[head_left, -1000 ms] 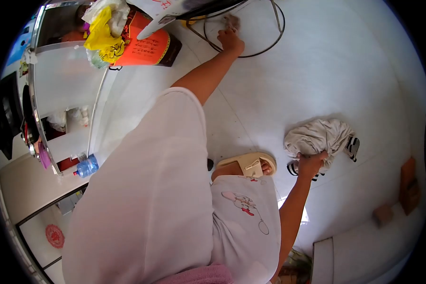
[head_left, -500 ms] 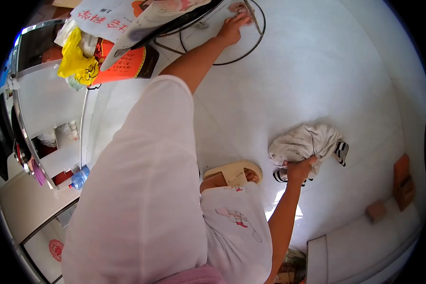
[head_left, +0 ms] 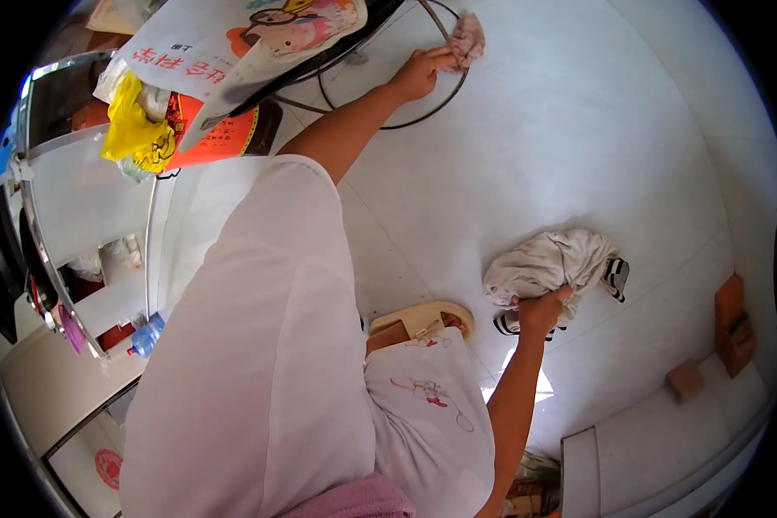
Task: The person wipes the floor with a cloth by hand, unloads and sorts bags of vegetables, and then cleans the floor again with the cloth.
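Observation:
Near the top, the fingers of my left hand (head_left: 418,74) are closed on the edge of a crumpled pinkish cloth (head_left: 468,43), which lies across the dark metal ring (head_left: 423,116) of a stand or stool base. On the right, my right hand (head_left: 542,312) grips a bunched beige garment (head_left: 548,263) low over the floor. Black-and-white striped parts stick out beneath and beside that bundle; whether they belong to it I cannot tell. My foot in a cream sandal (head_left: 423,319) is to the left of my right hand.
An orange-red container (head_left: 220,138) with a yellow plastic bag (head_left: 132,129) stands at the upper left, beside a printed sheet (head_left: 190,43). A glass-fronted cabinet (head_left: 78,194) and a blue bottle (head_left: 147,335) line the left. Brownish blocks (head_left: 685,380) sit at the lower right.
My left hand has moved the pinkish cloth from inside the metal ring out across its right side. My right hand still holds the beige garment. The view has shifted slightly.

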A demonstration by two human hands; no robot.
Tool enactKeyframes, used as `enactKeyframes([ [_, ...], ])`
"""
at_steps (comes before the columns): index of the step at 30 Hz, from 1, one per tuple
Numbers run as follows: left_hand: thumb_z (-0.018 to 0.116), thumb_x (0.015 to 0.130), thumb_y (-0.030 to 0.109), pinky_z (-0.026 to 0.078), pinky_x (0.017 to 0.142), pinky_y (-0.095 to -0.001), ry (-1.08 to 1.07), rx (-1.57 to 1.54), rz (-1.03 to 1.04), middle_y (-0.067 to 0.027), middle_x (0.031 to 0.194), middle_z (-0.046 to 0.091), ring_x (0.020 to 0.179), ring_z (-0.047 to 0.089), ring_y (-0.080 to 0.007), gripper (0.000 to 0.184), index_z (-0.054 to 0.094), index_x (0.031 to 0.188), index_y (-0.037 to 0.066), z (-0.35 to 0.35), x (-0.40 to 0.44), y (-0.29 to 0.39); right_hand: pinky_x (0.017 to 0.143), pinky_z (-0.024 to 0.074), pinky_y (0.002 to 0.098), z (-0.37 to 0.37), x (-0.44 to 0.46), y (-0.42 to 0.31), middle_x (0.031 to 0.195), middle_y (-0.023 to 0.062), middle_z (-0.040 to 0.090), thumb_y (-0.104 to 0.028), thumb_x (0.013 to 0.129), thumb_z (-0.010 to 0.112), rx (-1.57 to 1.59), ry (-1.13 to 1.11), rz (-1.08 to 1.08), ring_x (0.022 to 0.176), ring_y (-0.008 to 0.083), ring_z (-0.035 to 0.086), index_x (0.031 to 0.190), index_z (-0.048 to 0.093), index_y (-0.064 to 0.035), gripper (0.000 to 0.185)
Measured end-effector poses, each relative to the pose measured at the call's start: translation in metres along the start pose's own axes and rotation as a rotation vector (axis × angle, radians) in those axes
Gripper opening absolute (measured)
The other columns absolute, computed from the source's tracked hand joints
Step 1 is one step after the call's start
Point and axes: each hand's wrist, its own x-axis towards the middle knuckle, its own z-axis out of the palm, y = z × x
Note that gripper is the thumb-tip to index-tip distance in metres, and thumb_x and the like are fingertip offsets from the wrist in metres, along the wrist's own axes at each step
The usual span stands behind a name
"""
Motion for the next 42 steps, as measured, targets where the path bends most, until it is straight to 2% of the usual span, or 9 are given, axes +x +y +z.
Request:
enactKeyframes([
  [11, 0.059, 0.082, -0.006, 0.046, 0.103, -0.0416, -0.134, 0.081, -0.373, -0.0107, 0.132, 0.056, 0.121, 0.051, -0.0359, 0.045, 0.059, 0.125, 0.007, -0.067, -0.082, 0.085, 0.093, 0.0560, 0.0479, -0.001, -0.001, -0.002, 0.122, 0.0319, 0.058, -0.012, 0.060, 0.096, -0.031, -0.014, 0.007, 0.111, 0.0469, 0.063, 0.136, 0.022, -0.0072, 0.106],
  [14, 0.063, 0.086, 0.003, 0.046, 0.103, -0.0446, 0.153, 0.608, -0.672, -0.0228, 0.128, 0.052, 0.121, 0.049, -0.0435, 0.048, 0.051, 0.132, 0.002, -0.031, -0.102, 0.023, 0.092, 0.0562, 0.0470, -0.005, -0.004, -0.005, 0.119, 0.0305, 0.060, -0.011, 0.061, 0.096, -0.020, -0.011, 0.007, 0.111, 0.0456, 0.064, 0.134, 0.023, -0.0065, 0.104],
  [18, 0.070, 0.082, 0.002, 0.045, 0.104, -0.0463, -0.236, 1.128, -0.893, -0.0305, 0.131, 0.052, 0.123, 0.050, -0.0451, 0.056, 0.052, 0.135, -0.001, -0.013, -0.065, 0.014, 0.092, 0.0563, 0.0468, -0.001, -0.001, -0.001, 0.118, 0.0301, 0.061, -0.011, 0.060, 0.096, -0.023, 0.008, -0.002, 0.110, 0.0451, 0.065, 0.133, 0.024, -0.0057, 0.102],
  [20, 0.070, 0.082, 0.003, 0.048, 0.100, -0.0443, -0.736, 1.130, -0.662, -0.0259, 0.121, 0.061, 0.118, 0.057, -0.0385, 0.049, 0.057, 0.129, 0.000, 0.005, -0.068, -0.035, 0.092, 0.0562, 0.0469, -0.001, 0.000, -0.001, 0.118, 0.0299, 0.061, -0.011, 0.059, 0.096, -0.029, 0.010, 0.010, 0.110, 0.0452, 0.065, 0.132, 0.025, -0.0058, 0.102],
  [22, 0.068, 0.083, 0.004, 0.050, 0.096, -0.0427, -0.709, 0.802, -0.544, -0.0206, 0.109, 0.068, 0.111, 0.062, -0.0334, 0.040, 0.061, 0.122, 0.000, -0.001, -0.061, -0.024, 0.092, 0.0560, 0.0471, -0.003, -0.001, -0.006, 0.118, 0.0294, 0.061, -0.011, 0.059, 0.097, -0.027, 0.003, 0.035, 0.109, 0.0454, 0.065, 0.132, 0.025, -0.0063, 0.103],
  [24, 0.065, 0.085, 0.006, 0.052, 0.091, -0.0413, -0.182, 0.161, -0.528, -0.0146, 0.096, 0.072, 0.103, 0.066, -0.0299, 0.029, 0.065, 0.114, 0.001, -0.008, -0.075, 0.030, 0.092, 0.0558, 0.0473, -0.002, 0.000, -0.004, 0.118, 0.0292, 0.062, -0.011, 0.058, 0.097, -0.023, 0.012, 0.022, 0.109, 0.0453, 0.065, 0.132, 0.026, -0.0068, 0.103],
  [28, 0.064, 0.086, 0.003, 0.052, 0.090, -0.0397, 0.128, 0.090, -0.199, -0.0181, 0.110, 0.065, 0.112, 0.059, -0.0344, 0.030, 0.063, 0.116, 0.000, -0.003, -0.050, 0.118, 0.092, 0.0559, 0.0476, -0.002, -0.002, -0.003, 0.119, 0.0294, 0.062, -0.011, 0.057, 0.097, 0.002, 0.028, -0.010, 0.109, 0.0449, 0.065, 0.130, 0.027, -0.0071, 0.102],
  [38, 0.063, 0.088, 0.013, 0.052, 0.096, -0.0406, -0.312, 1.030, -0.036, -0.0265, 0.149, 0.036, 0.132, 0.039, -0.0442, 0.056, 0.049, 0.138, -0.009, 0.056, 0.048, 0.134, 0.091, 0.0569, 0.0466, -0.004, -0.003, -0.003, 0.117, 0.0289, 0.063, -0.014, 0.059, 0.097, -0.040, 0.008, 0.011, 0.107, 0.0445, 0.066, 0.132, 0.024, -0.0064, 0.103],
  [42, 0.060, 0.092, 0.013, 0.055, 0.092, -0.0454, -0.148, 0.862, -0.071, -0.0252, 0.154, 0.030, 0.129, 0.045, -0.0405, 0.059, 0.041, 0.144, -0.008, 0.056, -0.012, 0.136, 0.091, 0.0572, 0.0460, 0.000, 0.004, -0.001, 0.116, 0.0290, 0.063, -0.016, 0.059, 0.097, -0.047, 0.005, -0.012, 0.107, 0.0446, 0.066, 0.131, 0.023, -0.0064, 0.104],
])
